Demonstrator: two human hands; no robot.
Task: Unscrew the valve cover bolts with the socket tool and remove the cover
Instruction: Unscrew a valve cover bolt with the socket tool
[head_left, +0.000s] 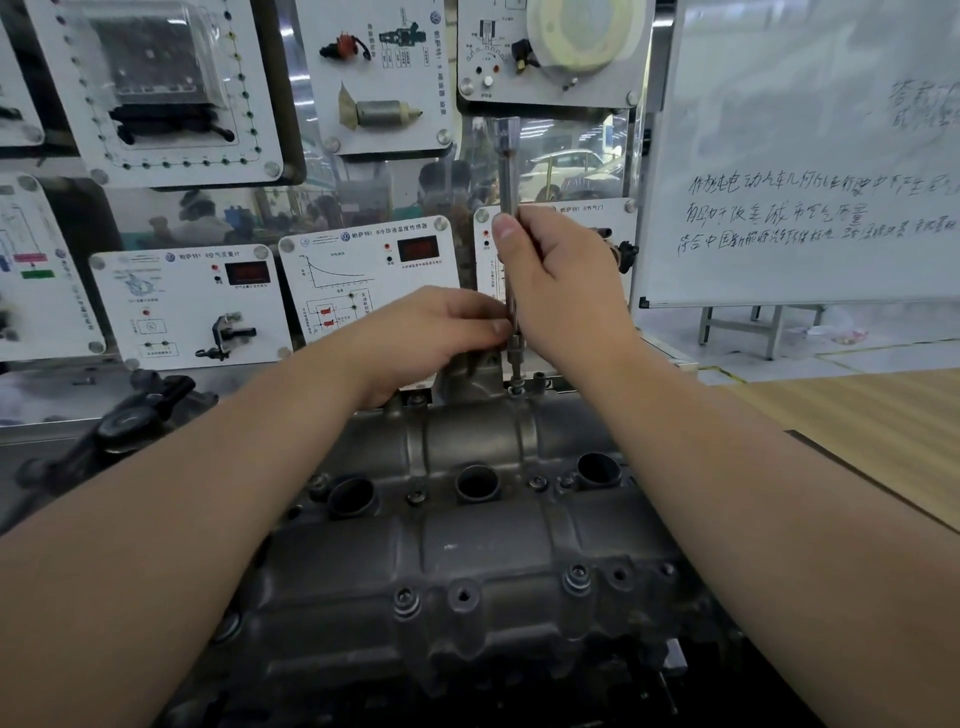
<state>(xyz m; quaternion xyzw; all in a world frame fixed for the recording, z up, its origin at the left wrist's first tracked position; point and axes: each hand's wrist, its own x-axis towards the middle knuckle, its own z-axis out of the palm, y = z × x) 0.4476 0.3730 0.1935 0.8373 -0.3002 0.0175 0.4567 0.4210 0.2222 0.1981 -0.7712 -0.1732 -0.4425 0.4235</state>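
A grey cast valve cover (467, 551) lies in front of me, with three round plug wells across its middle and bolts (407, 603) along its edges. A long steel socket tool (507, 171) stands upright over a bolt (515, 388) at the cover's far edge. My right hand (561, 280) grips the tool's shaft, thumb up along it. My left hand (436, 332) pinches the tool's lower end just above the socket.
Behind the engine stands a display wall of white training panels (192, 306) with sensors and red readouts. A whiteboard (810, 156) with handwriting stands at the right. A wooden tabletop (852, 415) lies to the right, and a black part (135, 415) sits at the left.
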